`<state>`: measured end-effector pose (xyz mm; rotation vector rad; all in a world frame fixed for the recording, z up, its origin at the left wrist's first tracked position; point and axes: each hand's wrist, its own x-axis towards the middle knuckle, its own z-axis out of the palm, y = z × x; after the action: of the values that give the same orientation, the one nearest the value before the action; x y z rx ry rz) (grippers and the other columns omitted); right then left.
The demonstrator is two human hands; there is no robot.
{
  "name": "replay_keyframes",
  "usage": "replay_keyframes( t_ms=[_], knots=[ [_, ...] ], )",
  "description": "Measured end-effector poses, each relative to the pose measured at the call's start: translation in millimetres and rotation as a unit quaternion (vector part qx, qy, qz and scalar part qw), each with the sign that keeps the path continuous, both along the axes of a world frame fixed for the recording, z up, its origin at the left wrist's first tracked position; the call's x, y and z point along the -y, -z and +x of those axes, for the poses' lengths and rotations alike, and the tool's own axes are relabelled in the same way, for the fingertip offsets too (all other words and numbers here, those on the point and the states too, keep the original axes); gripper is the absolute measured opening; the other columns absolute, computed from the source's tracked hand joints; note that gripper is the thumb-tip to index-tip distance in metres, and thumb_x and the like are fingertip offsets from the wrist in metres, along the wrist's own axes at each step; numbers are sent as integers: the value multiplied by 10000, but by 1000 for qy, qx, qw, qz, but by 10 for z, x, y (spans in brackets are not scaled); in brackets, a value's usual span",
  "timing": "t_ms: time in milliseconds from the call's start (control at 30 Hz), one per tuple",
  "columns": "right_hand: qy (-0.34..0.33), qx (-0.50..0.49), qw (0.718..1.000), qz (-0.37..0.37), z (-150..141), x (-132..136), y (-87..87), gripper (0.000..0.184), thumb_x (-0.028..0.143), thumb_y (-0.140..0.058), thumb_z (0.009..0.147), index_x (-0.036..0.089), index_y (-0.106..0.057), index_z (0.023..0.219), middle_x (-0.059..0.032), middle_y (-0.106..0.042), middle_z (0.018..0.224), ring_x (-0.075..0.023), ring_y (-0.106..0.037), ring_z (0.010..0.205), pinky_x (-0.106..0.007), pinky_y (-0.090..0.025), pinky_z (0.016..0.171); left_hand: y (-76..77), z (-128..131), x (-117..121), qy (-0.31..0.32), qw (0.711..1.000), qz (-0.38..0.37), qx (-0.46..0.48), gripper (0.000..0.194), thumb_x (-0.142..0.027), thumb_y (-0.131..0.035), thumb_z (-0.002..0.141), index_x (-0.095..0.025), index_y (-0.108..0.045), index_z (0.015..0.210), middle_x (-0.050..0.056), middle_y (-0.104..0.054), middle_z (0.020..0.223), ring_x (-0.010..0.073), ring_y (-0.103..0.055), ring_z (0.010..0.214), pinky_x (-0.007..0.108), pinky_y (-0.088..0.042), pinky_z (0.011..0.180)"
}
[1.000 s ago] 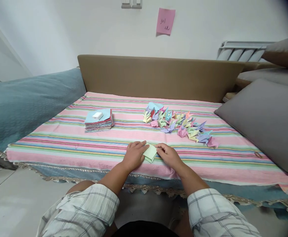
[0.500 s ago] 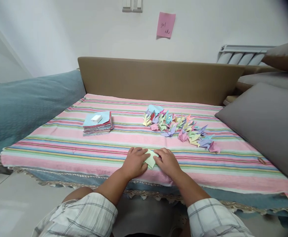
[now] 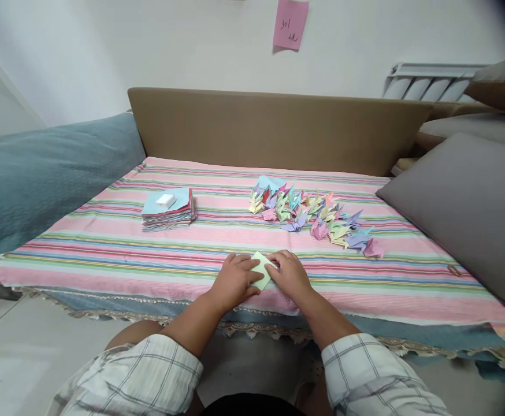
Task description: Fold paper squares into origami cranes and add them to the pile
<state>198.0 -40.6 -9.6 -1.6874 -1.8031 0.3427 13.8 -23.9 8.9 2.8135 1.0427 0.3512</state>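
Observation:
A small light green folded paper [image 3: 260, 270], diamond-shaped, lies on the striped cloth near the front edge. My left hand [image 3: 236, 279] holds it at the left, fingers resting across its surface and thumb by the lower corner. At the right side, my right hand [image 3: 290, 278] grips it with thumb and fingertips on the edge; part of the paper is hidden under these fingers. Beyond the hands, to the right, several folded paper cranes [image 3: 320, 230] in many colours lie in a cluster.
To the left stands a stack of coloured paper sheets [image 3: 169, 223] with a small white block [image 3: 166, 200] on top. The striped cloth [image 3: 92, 254] covers the seat between a blue armrest [image 3: 62, 156] and a grey cushion [image 3: 460, 214]. A brown backrest [image 3: 274, 130] rises behind.
My left fingers have spread a little on the green paper, showing more of its upper corner. The paper sits slightly turned, and the whole view has shifted a little.

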Motion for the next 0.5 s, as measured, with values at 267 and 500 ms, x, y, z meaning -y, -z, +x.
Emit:
replay_keyframes(
  t_ms=[267,500],
  knots=[
    [3,-220,970,-98,76,-16,-24,265,297,-539,730,205,-533,978,47,-591,644,-133,-546,562,-244,-389,536,-34,-23,-68,-39,997,59,27,135,-280,-607,818,-350,-708,874,-12,-644,1163,243,-506,1133,547,-224,1045],
    [-26,-108,984,-136,13,89,-111,388,318,-587,742,226,-545,1117,46,-592,629,-141,-550,593,-245,-367,553,-39,-73,-202,-93,989,110,39,178,-219,-592,810,-314,-719,890,25,-582,1263,265,-510,1121,517,-318,1003]
  ],
)
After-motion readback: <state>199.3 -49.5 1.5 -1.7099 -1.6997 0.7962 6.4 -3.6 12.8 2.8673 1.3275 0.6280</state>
